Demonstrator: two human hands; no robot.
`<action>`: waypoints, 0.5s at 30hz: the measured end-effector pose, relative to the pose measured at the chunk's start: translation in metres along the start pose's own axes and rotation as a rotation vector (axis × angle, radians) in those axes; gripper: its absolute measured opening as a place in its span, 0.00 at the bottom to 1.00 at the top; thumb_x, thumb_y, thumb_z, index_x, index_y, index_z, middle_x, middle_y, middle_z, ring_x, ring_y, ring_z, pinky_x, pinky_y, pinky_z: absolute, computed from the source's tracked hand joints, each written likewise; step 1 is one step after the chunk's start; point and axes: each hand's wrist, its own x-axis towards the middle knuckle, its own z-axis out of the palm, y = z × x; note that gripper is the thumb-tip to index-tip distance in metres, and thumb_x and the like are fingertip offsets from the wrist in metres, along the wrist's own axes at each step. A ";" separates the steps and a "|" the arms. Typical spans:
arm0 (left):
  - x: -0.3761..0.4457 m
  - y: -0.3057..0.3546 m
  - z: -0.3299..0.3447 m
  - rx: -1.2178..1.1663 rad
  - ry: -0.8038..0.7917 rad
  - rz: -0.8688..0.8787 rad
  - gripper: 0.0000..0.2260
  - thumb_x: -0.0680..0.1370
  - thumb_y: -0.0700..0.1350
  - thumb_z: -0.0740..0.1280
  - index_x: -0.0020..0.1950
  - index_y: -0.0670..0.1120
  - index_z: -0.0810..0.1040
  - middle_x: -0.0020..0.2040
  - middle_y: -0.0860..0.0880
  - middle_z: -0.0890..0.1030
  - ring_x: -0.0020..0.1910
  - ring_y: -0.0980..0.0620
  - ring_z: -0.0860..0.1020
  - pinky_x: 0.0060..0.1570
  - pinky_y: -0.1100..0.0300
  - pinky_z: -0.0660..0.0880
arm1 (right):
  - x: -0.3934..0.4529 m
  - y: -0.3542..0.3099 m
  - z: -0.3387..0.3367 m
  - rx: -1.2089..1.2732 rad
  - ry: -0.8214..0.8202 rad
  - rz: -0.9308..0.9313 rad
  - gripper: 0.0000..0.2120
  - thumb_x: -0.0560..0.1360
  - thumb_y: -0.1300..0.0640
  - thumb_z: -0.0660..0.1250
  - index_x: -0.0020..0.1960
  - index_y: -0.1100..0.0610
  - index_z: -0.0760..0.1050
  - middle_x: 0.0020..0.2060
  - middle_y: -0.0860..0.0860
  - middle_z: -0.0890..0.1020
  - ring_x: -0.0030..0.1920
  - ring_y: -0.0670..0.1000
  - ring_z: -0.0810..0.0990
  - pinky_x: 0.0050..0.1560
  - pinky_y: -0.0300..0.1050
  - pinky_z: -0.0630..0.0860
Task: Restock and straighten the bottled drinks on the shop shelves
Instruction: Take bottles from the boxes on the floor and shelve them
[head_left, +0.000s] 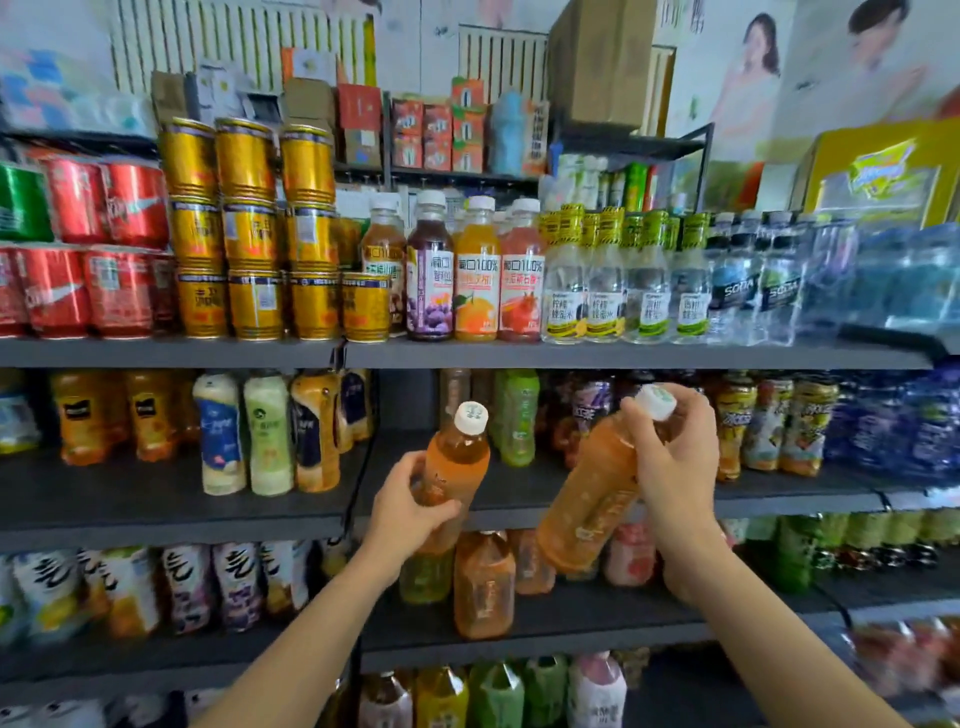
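Both held bottles (457, 462) (587, 514) are amber-orange with white caps. The shelves (623, 356) are dark grey. Along the top shelf's left end stand red cans (78, 260) and one green can (23, 202), then gold cans (249, 234) with dark bands. Mid-shelf juice bottles (475, 275) carry white labels — purple grape, orange, red fruit. Clear bottles (623, 280) wear yellow-and-black striped caps — near the right end, blue packs (909, 275).
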 end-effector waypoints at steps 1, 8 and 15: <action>0.013 -0.003 0.006 -0.025 0.023 -0.015 0.23 0.68 0.40 0.75 0.57 0.54 0.71 0.58 0.51 0.76 0.60 0.50 0.73 0.60 0.45 0.72 | 0.010 0.007 0.006 0.001 0.015 -0.004 0.12 0.75 0.55 0.67 0.56 0.55 0.69 0.52 0.54 0.73 0.53 0.50 0.73 0.54 0.43 0.69; 0.114 -0.041 0.034 -0.063 0.012 -0.093 0.27 0.70 0.43 0.74 0.66 0.49 0.69 0.60 0.50 0.76 0.60 0.49 0.74 0.61 0.48 0.72 | 0.051 0.062 0.087 0.034 0.032 0.002 0.13 0.74 0.59 0.68 0.56 0.56 0.68 0.52 0.53 0.72 0.54 0.51 0.73 0.58 0.46 0.70; 0.189 -0.062 0.049 -0.212 -0.053 -0.258 0.18 0.72 0.43 0.72 0.60 0.49 0.71 0.59 0.46 0.77 0.58 0.48 0.75 0.61 0.50 0.71 | 0.058 0.116 0.157 0.011 -0.083 -0.058 0.13 0.74 0.61 0.67 0.55 0.54 0.67 0.50 0.51 0.70 0.51 0.46 0.70 0.52 0.25 0.65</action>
